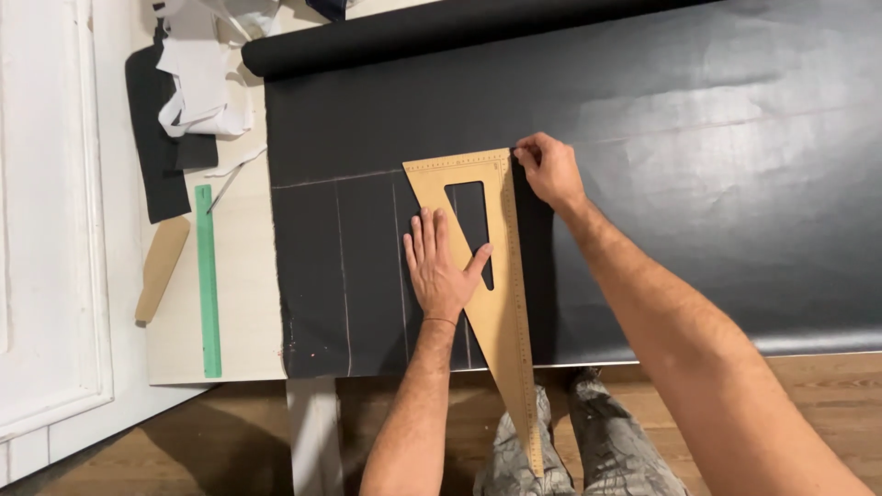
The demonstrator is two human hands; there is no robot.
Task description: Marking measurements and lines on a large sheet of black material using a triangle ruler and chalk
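Note:
A wooden triangular set square [508, 312] lies on black fabric [698, 202] spread over a table, its long point hanging past the near edge. My left hand [439, 266] presses flat on the set square's left side, fingers apart. My right hand [549, 168] is at the square's top right corner, fingers pinched together on the fabric; whatever they hold is too small to make out. Faint chalk lines [342, 266] run across and down the fabric left of the square.
The fabric's rolled end [441, 32] lies along the far edge. On the bare tabletop at left are a green ruler [208, 285], a wooden curved tool [162, 266], white scraps [197, 83] and a dark fabric piece [156, 156]. A white door [46, 230] stands at left.

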